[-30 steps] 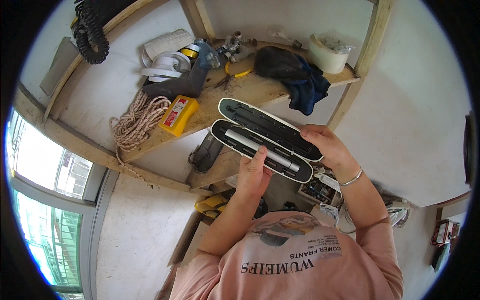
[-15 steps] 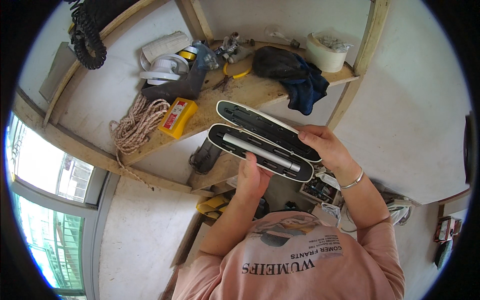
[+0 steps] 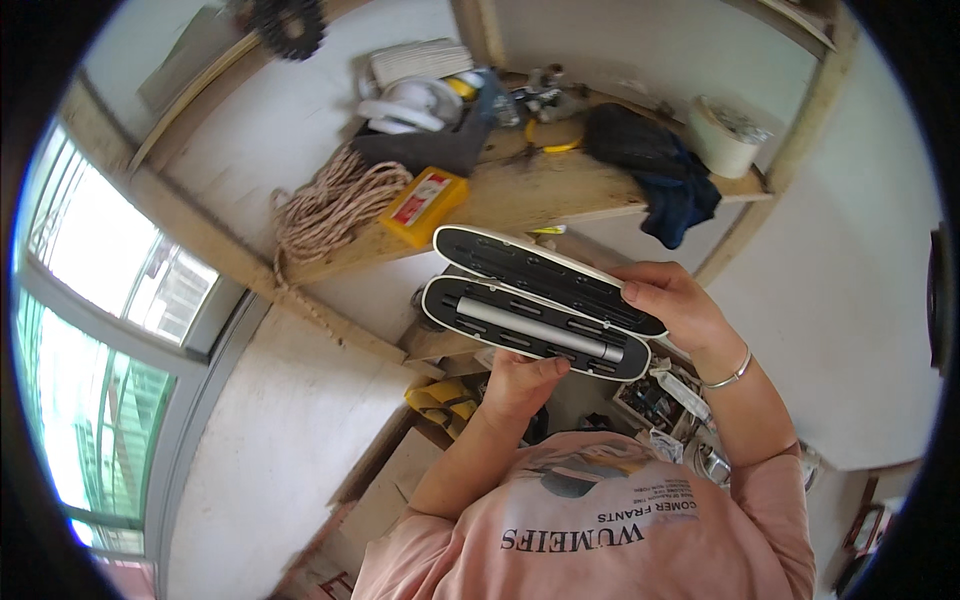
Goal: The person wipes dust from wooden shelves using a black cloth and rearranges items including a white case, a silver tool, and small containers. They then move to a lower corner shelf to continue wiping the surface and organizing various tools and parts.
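An unfolded white hinged case (image 3: 470,335) with a black slotted lining lies across both my hands. In its nearer half rests a silver screwdriver-like rod (image 3: 540,328); its exact kind I cannot make out. My left hand (image 3: 520,385) is closed round the nearer edge, thumb along the rim, the other fingers hidden underneath. At the right end, my right hand (image 3: 668,300) pinches the lid half (image 3: 530,270), its thumb on the inner lining. The lid's slots look bare. A silver bangle (image 3: 735,368) circles my right wrist.
Beyond the case a wooden corner shelf (image 3: 520,195) carries a coil of rope (image 3: 335,205), a yellow box (image 3: 424,207), a dark cloth bundle (image 3: 640,150) and a white tub (image 3: 725,140). Below right stands a box of small parts (image 3: 640,400). A window (image 3: 110,250) is at left.
The view has shifted, so the shelf sits further right. My left thumb has slid from the silver rod to the case's near rim. The case remains unfolded in both hands.
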A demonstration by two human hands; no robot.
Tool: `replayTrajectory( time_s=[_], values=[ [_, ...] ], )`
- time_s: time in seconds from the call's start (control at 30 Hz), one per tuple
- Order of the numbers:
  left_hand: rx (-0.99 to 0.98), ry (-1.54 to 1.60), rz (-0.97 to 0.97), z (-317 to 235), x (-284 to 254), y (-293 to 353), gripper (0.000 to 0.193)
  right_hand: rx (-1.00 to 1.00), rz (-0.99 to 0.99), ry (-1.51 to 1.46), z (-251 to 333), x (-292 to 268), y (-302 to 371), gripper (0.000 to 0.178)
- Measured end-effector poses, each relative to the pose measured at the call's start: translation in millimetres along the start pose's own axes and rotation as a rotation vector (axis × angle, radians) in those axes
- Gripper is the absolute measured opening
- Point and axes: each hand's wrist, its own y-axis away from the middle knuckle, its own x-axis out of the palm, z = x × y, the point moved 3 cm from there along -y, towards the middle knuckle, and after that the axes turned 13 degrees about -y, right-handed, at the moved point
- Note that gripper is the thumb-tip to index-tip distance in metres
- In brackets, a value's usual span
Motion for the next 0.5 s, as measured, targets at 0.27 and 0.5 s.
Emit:
replayTrajectory(
  time_s=[0.27,0.5],
  values=[
    [0.140,-0.041,-0.161,-24,-28,43,0.057,0.140,0.135,-0.022,-25,40,-32,0.037],
    [0.268,-0.021,-0.289,-45,-40,79,0.056,0.273,0.274,-0.097,-45,81,-53,0.033]
  ],
)
